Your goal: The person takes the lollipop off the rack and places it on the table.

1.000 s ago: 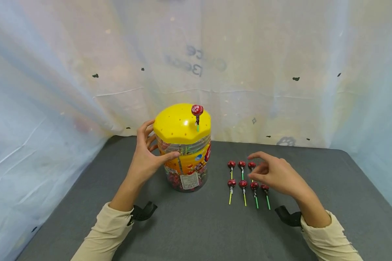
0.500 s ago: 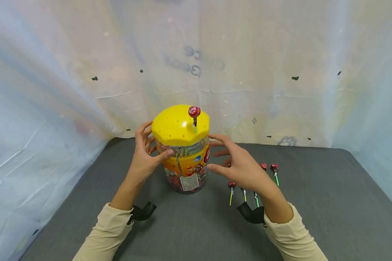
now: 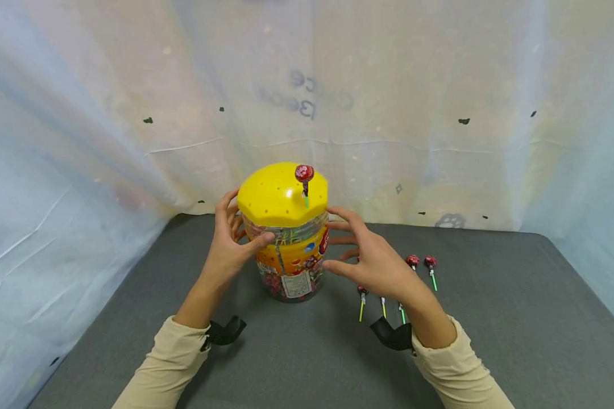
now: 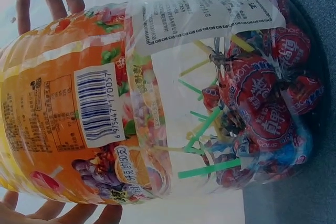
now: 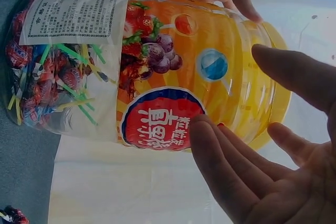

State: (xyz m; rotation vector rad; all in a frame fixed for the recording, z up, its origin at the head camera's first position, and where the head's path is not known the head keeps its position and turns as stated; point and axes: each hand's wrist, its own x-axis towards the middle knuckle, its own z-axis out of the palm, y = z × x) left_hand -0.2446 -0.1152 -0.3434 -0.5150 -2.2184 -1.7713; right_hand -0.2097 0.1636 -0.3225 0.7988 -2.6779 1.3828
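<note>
A clear plastic jar with a yellow lid and fruit-printed orange label stands upright on the table. Wrapped lollipops lie inside it. One red lollipop stands upright on the lid. My left hand holds the jar's left side, thumb across the front, fingers partly hidden behind. At the jar's right side, my right hand has its fingers spread, and its fingertips meet the jar's edge in the head view. A gap shows between its palm and the jar; firm contact is hard to tell.
Several lollipops lie on the dark table to the jar's right. A far lollipop and a near lollipop show, while my right hand and forearm cover others. A pale plastic sheet hangs behind the table.
My right hand has moved left from above the lollipops to the jar's right side, uncovering far lollipops and hiding nearer ones. My left hand has stayed on the jar.
</note>
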